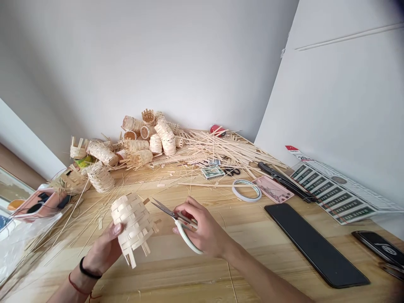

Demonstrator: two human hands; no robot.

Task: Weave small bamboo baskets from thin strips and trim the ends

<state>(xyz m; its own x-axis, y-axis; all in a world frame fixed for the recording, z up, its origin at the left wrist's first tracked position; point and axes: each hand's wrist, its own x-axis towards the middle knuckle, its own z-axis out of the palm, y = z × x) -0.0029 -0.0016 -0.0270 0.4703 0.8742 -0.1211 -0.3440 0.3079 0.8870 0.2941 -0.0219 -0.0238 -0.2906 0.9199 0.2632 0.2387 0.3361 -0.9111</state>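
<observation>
Held in left hand [102, 248]: small woven basket [134, 227] of pale strips, grip narrow, fingers curled beneath and thumb pressed on its side, loose strip ends sticking out past the lower rim. Basket located in the air above the tabletop [195, 273], between both hands. Held in right hand [202, 227]: scissors [176, 221] with white handles, grip narrow, fingers closed around the handles, blades slightly parted and pointing toward the basket, tips just beside its strips. Worn on left wrist: black band [90, 269] and red string [75, 285]. Farther along the tabletop, against the wall: heap of similar baskets [148, 143] beside a spread of loose pale strips [221, 147]. To the right: roll of tape [246, 190], pink card [273, 189], long black tool [284, 181], sheet printed with banknote pictures [334, 193], black tablet [315, 244] and phone [378, 248]. Strip offcuts scattered across the wood.
</observation>
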